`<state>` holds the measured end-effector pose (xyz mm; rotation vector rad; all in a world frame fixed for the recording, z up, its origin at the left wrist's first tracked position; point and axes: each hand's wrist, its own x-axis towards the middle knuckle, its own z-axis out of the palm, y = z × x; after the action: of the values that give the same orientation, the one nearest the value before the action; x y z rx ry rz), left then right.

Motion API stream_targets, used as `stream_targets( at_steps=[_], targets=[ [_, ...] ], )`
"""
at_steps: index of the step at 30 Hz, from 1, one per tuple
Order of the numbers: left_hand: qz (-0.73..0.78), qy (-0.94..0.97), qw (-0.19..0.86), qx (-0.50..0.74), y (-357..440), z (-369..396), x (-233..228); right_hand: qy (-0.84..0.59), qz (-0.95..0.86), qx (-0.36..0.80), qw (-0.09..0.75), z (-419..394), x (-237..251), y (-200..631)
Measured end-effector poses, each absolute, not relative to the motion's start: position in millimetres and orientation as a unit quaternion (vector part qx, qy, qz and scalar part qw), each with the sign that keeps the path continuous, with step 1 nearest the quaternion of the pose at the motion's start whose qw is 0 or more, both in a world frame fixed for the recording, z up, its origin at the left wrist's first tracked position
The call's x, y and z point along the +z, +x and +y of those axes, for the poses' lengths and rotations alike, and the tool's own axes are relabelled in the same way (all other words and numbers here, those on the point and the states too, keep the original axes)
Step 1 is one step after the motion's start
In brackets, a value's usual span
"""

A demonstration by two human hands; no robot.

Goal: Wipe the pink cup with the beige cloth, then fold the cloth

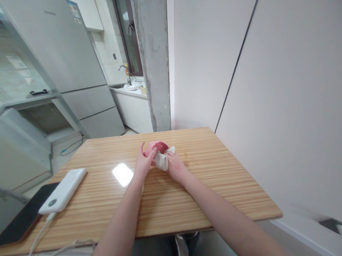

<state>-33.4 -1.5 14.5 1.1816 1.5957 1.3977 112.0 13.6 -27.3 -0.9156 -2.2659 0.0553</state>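
Near the far middle of the wooden table [209,180], both hands meet around a small pink bowl [161,146]. It is tilted, and its darker inside shows at the top. My left hand [144,161] grips the bowl's left side, thumb over the near edge and one finger raised. A white cloth [161,161] is bunched in my right hand [176,164] and pressed against the bowl's near right side. Parts of the bowl are hidden behind the cloth and fingers.
A white power bank [63,191] with a cable [39,235] lies at the table's left, beside a black flat panel [24,212]. A pale wall [274,97] runs along the right. Beyond stand a fridge [56,46] and a sink counter [131,103].
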Motion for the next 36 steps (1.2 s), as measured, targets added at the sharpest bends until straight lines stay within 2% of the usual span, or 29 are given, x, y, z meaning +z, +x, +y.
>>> stream_targets(
  at_steps=[4, 8, 11, 14, 16, 18, 20, 22, 25, 29, 32, 36],
  targets=[
    [0.582, 0.448, 0.331, 0.592, -23.1, -1.1, 5.7, -0.361, -0.847, 0.093, 0.379, 8.6, -33.3, 106.6],
    [0.577, 0.432, 0.336, 0.607, -31.7, 6.8, -2.1, -0.304, -0.841, 0.167, 0.415, 1.6, -24.6, 109.7],
    [0.56, 0.397, 0.38, 0.62, -40.9, 11.6, -6.0, -0.338, -0.747, 0.194, 0.539, 5.4, -15.8, 120.7],
    [0.562, 0.406, 0.381, 0.611, -41.0, 10.9, -7.5, -0.438, -0.604, 0.155, 0.647, 14.3, -14.1, 132.6],
    [0.569, 0.435, 0.36, 0.599, -36.5, 8.7, -7.7, -0.473, -0.613, 0.118, 0.622, 17.3, -15.6, 135.8],
    [0.567, 0.461, 0.351, 0.585, -31.8, 7.2, -8.6, -0.462, -0.697, 0.099, 0.54, 16.5, -17.0, 134.3],
    [0.563, 0.463, 0.359, 0.583, -29.5, 7.6, -10.6, -0.42, -0.771, 0.11, 0.466, 13.6, -17.2, 130.1],
    [0.558, 0.428, 0.376, 0.603, -30.5, 9.5, -12.8, -0.376, -0.801, 0.15, 0.44, 10.6, -16.8, 125.5],
    [0.539, 0.334, 0.4, 0.662, -34.3, 11.8, -12.7, -0.326, -0.803, 0.206, 0.454, 6.7, -16.3, 119.4],
    [0.491, 0.274, 0.416, 0.714, -30.8, 8.8, -4.9, -0.301, -0.8, 0.226, 0.468, 0.0, -18.1, 108.4],
    [0.467, 0.289, 0.455, 0.701, -20.6, 4.1, 0.5, -0.328, -0.76, 0.249, 0.502, -2.4, -21.5, 100.5],
    [0.442, 0.313, 0.539, 0.646, -10.2, -2.3, 1.7, -0.355, -0.668, 0.282, 0.59, 5.8, -25.7, 105.2]
  ],
)
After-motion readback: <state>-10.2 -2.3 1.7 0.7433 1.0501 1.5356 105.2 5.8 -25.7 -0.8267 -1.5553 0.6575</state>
